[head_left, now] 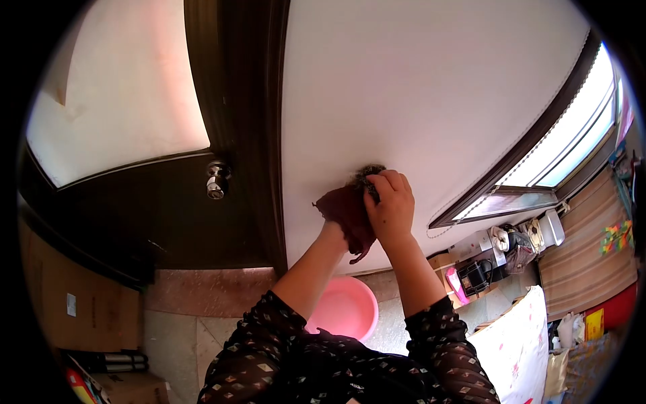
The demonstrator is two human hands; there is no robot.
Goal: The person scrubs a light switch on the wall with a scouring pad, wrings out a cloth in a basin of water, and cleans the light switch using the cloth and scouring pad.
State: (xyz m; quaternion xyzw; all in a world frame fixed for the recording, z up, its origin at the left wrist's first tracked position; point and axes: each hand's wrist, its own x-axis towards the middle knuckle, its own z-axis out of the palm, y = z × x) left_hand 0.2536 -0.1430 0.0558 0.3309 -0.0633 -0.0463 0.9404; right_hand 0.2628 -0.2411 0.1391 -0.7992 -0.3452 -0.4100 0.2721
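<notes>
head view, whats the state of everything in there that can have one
cloth: crumpled, draped over the left hand
scrubber: held in the fingers of the right hand, against the wall
basin: upright on the floor, contents unclear
door: looks shut
window: cannot tell if open

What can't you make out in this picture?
All in the head view:
Left hand: hidden under the maroon cloth.
Scouring pad: partly covered by the right hand.
Pink basin: near side hidden by the left forearm and patterned top.
Carton label: too small to read.
Outside the window: washed out by glare.
</notes>
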